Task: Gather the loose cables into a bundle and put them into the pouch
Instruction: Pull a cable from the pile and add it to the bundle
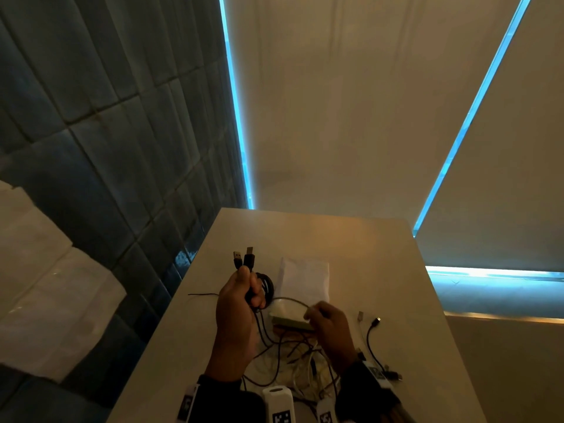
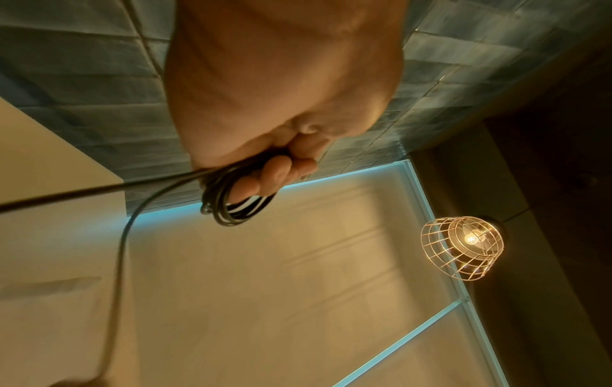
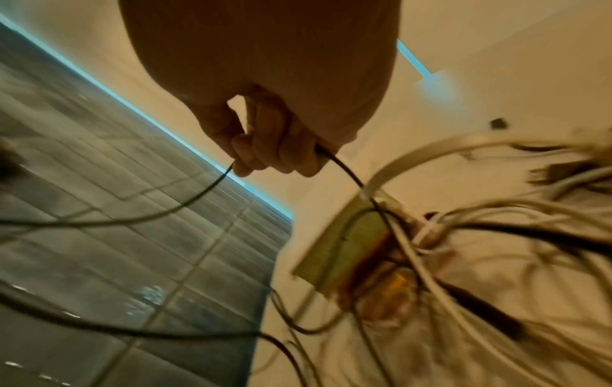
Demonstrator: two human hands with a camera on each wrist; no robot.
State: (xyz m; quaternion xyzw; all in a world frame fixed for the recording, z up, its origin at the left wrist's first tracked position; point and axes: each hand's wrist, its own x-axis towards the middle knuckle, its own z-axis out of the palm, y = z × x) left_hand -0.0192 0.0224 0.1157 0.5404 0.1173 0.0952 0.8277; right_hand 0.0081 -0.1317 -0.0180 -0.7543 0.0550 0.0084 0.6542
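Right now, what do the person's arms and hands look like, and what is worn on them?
Both hands, left hand and right hand, are bare, with no gloves or rings visible. Dark long sleeves cover both forearms. Each wrist carries a white strap-on device printed with black-and-white square marker patterns.

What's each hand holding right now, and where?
Left hand grips coiled black cables just below their USB plugs; right hand pinches a thin black cable mid-length.

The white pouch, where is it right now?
In the head view the white pouch lies flat on the table, just beyond both hands, right of the black coil.
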